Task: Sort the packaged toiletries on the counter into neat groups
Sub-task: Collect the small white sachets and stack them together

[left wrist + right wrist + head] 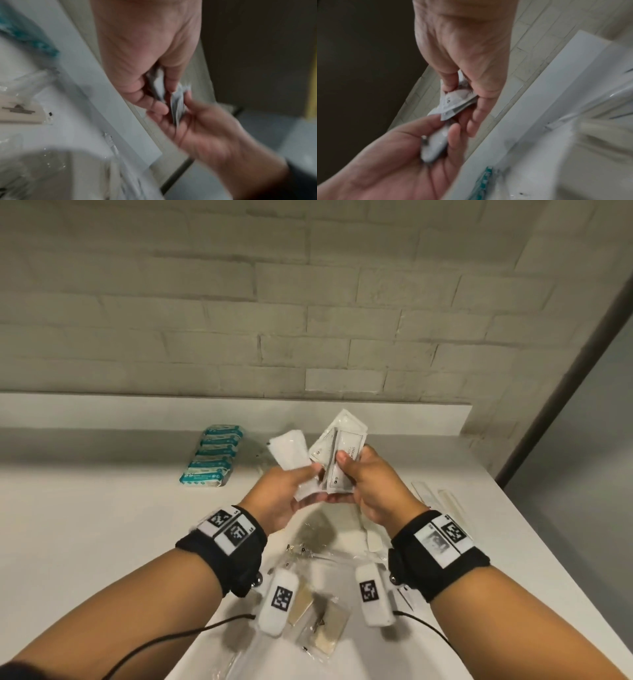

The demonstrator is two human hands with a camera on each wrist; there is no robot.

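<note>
Head view: both hands raised above the white surface (102, 525), close together. Left hand (284, 494) pinching a plain white packet (289, 453), tilted to the left. Right hand (373, 487) gripping a fan of printed white sachets (339, 453), upright. Row of teal packs (214, 455) lying far left on the surface. Clear-wrapped items (325, 631) scattered near, under the wrists.

Head overhead; wrists close on hands (329, 491)
</note>
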